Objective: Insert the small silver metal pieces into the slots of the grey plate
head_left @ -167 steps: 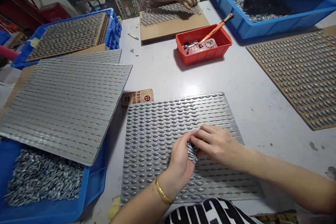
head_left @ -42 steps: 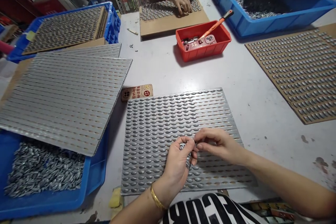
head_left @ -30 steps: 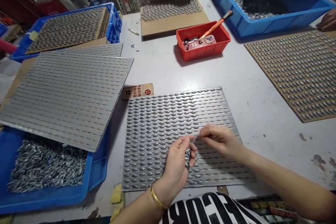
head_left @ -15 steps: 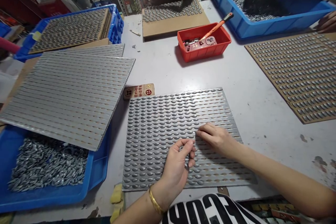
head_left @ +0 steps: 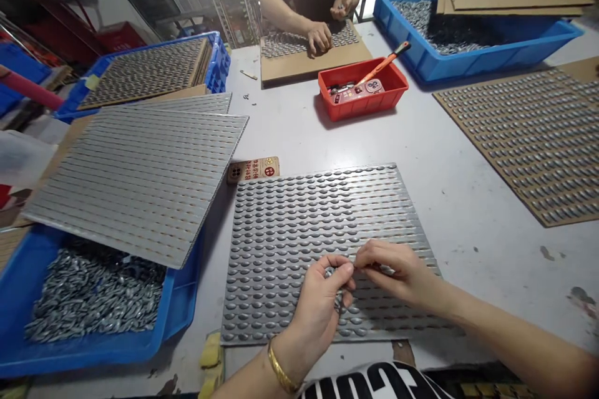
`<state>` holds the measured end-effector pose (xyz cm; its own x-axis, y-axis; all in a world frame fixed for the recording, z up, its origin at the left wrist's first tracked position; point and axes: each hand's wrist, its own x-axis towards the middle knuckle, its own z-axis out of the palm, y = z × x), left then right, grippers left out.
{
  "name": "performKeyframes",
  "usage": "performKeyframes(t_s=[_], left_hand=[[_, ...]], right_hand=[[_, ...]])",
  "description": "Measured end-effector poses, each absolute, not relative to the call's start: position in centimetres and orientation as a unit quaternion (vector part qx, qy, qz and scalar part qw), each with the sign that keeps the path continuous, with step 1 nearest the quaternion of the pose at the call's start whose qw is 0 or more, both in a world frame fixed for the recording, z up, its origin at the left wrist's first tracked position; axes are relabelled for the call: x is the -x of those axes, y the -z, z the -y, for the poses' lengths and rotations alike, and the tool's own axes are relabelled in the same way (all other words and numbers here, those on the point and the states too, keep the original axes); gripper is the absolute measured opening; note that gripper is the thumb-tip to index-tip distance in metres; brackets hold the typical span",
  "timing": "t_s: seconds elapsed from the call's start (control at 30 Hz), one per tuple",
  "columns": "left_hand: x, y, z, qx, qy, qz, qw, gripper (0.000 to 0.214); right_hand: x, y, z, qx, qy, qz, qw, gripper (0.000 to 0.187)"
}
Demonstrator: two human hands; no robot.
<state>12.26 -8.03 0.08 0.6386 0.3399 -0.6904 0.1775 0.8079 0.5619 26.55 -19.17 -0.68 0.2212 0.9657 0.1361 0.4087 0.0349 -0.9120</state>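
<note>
A grey ridged board (head_left: 299, 212) lies on the table in front of me, its rows filled with small oval metal pieces. My left hand (head_left: 318, 308) hovers over the board's near part, fingers curled round a few of those metal pieces (head_left: 337, 303). My right hand (head_left: 397, 274) is just to its right, fingertips pinched against the left thumb on what seems to be one piece. Both hands meet above the lower rows of the board.
A blue bin of loose metal pieces (head_left: 88, 299) sits at my left under an empty ridged board (head_left: 135, 174). A red tray (head_left: 362, 84) holds a phone and screwdriver. Another person's hand (head_left: 318, 37) rests on a far board. A cardboard board (head_left: 528, 131) lies right.
My right hand has come back from the board to meet the left hand's fingertips. The view has tipped up a little. The person opposite has lowered one hand onto their board.
</note>
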Motion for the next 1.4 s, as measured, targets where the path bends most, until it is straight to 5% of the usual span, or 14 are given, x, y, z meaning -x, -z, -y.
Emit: performKeyframes(t_s=[0.13, 0.43, 0.8, 0.93, 1.2, 1.4], left_hand=[[-11.7, -2.0, 6.2, -0.252, -0.103, -0.439, 0.856, 0.017], [-10.1, -1.5, 7.4, -0.177, -0.117, -0.509, 0.835, 0.021], [-9.9, -0.2, 9.1, -0.256, -0.064, -0.429, 0.864, 0.025], [-10.0, -0.1, 9.6, -0.247, -0.062, -0.443, 0.86, 0.029], [-10.5, -0.4, 10.8, -0.232, -0.09, -0.409, 0.878, 0.033], [-10.6, 0.4, 11.8, -0.255, -0.073, -0.413, 0.871, 0.033]], right_hand=[[-27.5, 1.8, 19.8, 0.664, -0.229, 0.531, 0.475, 0.014], [-27.9, 6.5, 19.7, 0.708, -0.078, 0.631, 0.309, 0.023], [-27.9, 5.7, 19.4, 0.71, -0.075, 0.65, 0.261, 0.025], [-27.6, 4.6, 19.6, 0.698, -0.125, 0.627, 0.324, 0.02], [-23.7, 1.4, 20.6, 0.61, -0.423, 0.395, 0.541, 0.016], [-22.0, 2.4, 21.5, 0.649, -0.331, 0.395, 0.56, 0.012]])
